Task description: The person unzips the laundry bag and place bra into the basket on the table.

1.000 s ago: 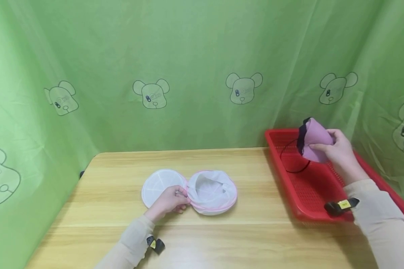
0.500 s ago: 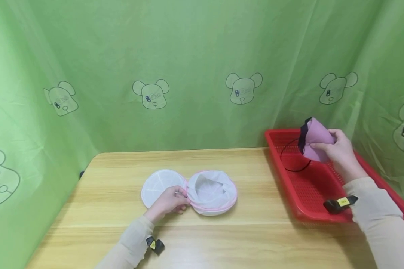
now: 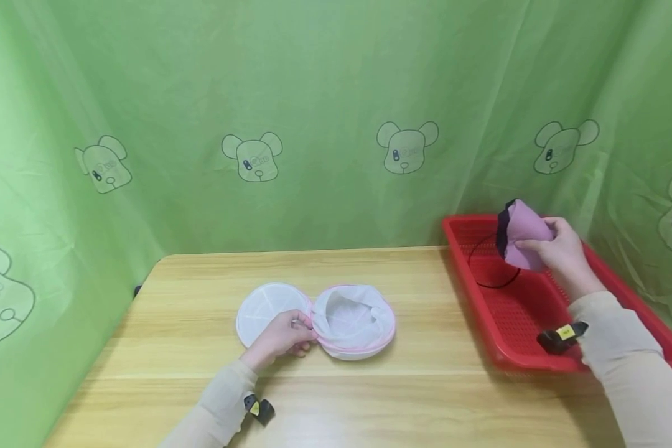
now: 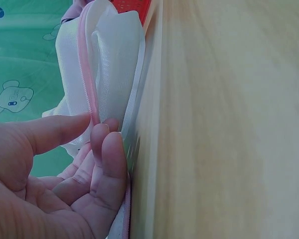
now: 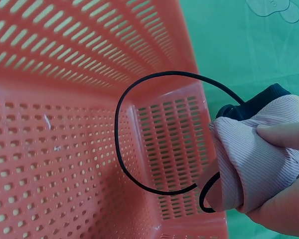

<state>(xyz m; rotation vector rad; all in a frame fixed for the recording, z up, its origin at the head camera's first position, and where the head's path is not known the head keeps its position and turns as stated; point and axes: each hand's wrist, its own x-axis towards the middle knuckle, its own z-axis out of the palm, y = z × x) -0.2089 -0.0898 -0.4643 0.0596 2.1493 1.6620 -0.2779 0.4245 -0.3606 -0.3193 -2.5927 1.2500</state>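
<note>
In the head view my left hand pinches the pink-zipped rim of a white mesh laundry bag, between thumb and fingers. The bag lies unzipped, its round lid folded out flat to the left, partly behind that hand. My right hand holds a folded pink ribbed garment with black trim above the red basket. From the garment hangs a thin black strap, looping down over the basket in the right wrist view. The left wrist view shows the pink zipper rising from my thumb and fingers.
The red plastic basket, with slotted walls, stands at the table's right side. The wooden table carries the bag in its middle. A green curtain with bear drawings closes off the back and sides.
Both hands stay nearly where they were. The right hand and the pink garment have dipped very slightly; the view has shifted a little.
</note>
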